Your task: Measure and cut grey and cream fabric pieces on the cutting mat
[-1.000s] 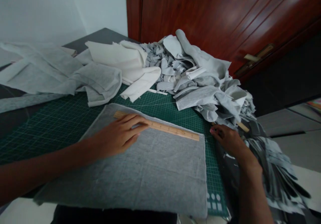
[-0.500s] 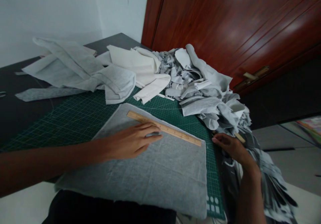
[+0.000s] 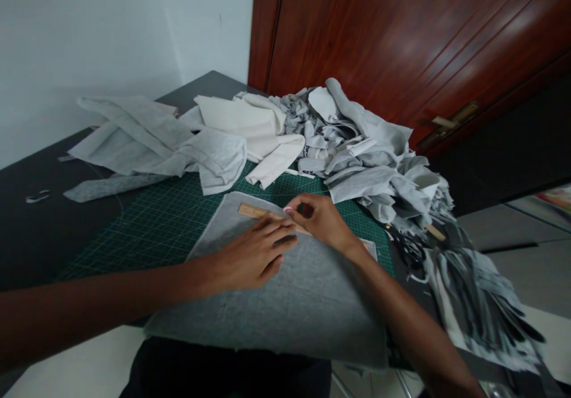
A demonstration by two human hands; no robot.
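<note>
A grey fabric sheet (image 3: 289,303) lies on the green cutting mat (image 3: 151,231). A wooden ruler (image 3: 250,210) rests across the sheet's far edge. My left hand (image 3: 256,256) lies flat with fingers stretched out, pressing on the ruler and fabric. My right hand (image 3: 320,219) is just beyond it at the ruler's far side, fingers closed in a pinch. A small pale pink tip shows at its fingertips; what it holds is too small to name. The ruler's middle is hidden under both hands.
A heap of grey fabric scraps (image 3: 366,154) sits at the back right, and white and grey folded cloth (image 3: 241,124) at the back. Black scissors (image 3: 408,249) lie right of the mat. Cut strips (image 3: 482,309) hang over the right edge. A dark wooden door (image 3: 401,35) stands behind.
My right hand has moved left from the mat's right edge near the scissors to the ruler beside my left hand. My left hand stays on the ruler. The view shifted slightly.
</note>
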